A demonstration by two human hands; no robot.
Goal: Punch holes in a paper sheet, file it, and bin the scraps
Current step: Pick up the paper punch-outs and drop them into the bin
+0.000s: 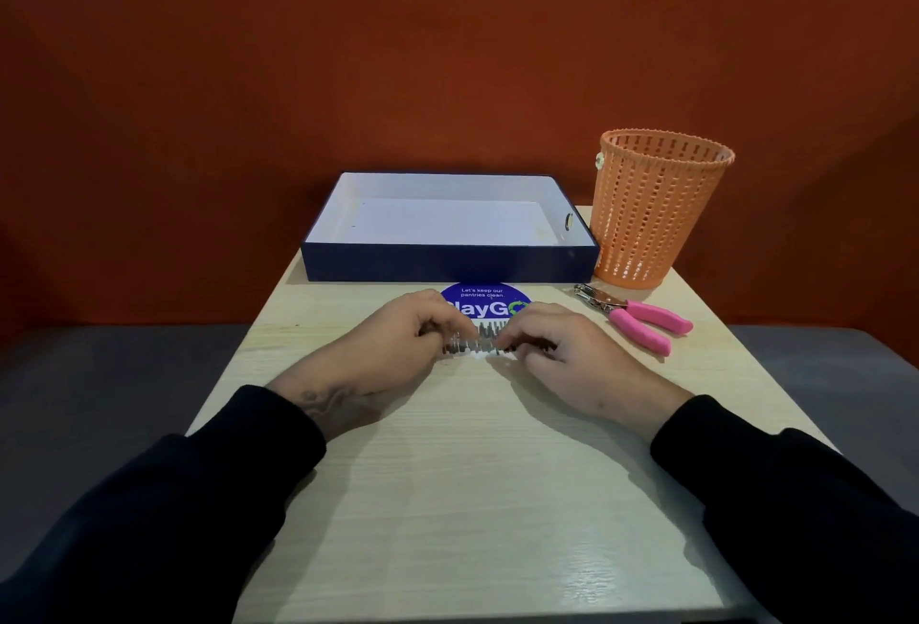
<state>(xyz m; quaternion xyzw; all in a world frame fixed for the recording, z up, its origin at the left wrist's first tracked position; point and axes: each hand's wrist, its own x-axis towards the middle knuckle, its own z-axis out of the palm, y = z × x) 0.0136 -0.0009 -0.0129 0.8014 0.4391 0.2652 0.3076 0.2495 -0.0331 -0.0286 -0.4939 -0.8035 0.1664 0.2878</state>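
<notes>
tiny white paper scraps [473,353]: left hand [398,342] + right hand [562,350] curled at them, can't tell if gripped; i'd rake inward, then orange mesh plastic bin [656,210].

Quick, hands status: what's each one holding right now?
Left hand: fingers curled over the paper scraps; whether it grips any cannot be told, blurred.
Right hand: likewise curled at the scraps; grip cannot be told.

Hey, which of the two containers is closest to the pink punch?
The orange basket, round and perforated, at the far right; the punch lies just before it. The navy box sits further left.
</notes>
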